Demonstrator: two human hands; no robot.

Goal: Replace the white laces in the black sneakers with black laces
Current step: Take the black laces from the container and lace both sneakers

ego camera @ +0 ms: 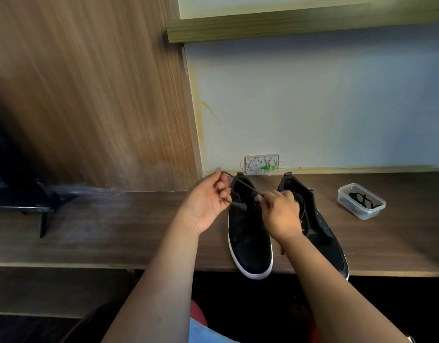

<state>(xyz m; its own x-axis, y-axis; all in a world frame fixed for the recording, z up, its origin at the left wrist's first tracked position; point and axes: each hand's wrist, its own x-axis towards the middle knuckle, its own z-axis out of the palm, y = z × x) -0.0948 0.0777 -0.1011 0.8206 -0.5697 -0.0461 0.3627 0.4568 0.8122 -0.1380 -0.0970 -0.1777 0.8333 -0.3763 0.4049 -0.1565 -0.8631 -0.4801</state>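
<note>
Two hands over left sneaker, left hand raised, right hand lower, fingers pinching black lace

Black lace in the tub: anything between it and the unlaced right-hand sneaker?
Nothing visible. The black lace lies in the lidless clear tub; only bare desk separates it from the right-hand sneaker. Both the left hand and right hand are occupied, pinching another black lace over the left-hand sneaker.
</note>
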